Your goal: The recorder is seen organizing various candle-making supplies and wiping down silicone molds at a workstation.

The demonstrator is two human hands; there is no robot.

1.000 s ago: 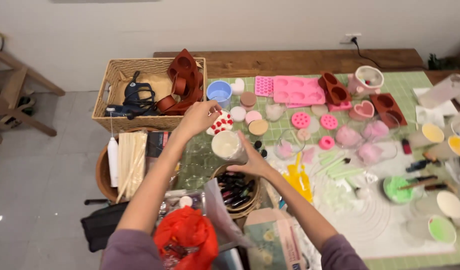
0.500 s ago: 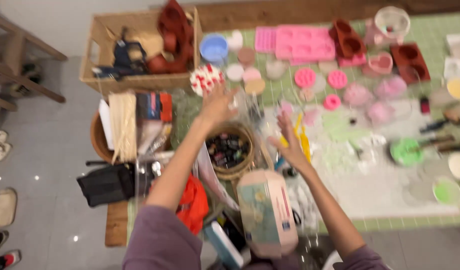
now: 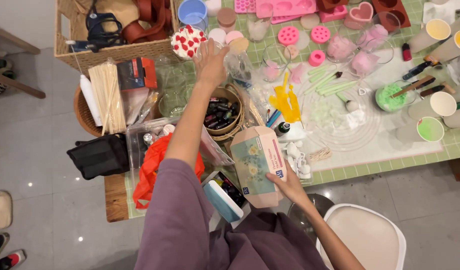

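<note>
A person in purple sleeves leaned over a crowded craft table covered with a green checked mat. The left hand stretched forward, fingers spread around a clear plastic cup near a white round candle dotted with red hearts; whether the fingers had closed on the cup could not be told. Just below that hand sat a small woven basket of dark bottles. The right hand, close to the body, gripped the lower edge of a pink carton with a floral panel, held tilted above the table's near edge, beside a white chair.
</note>
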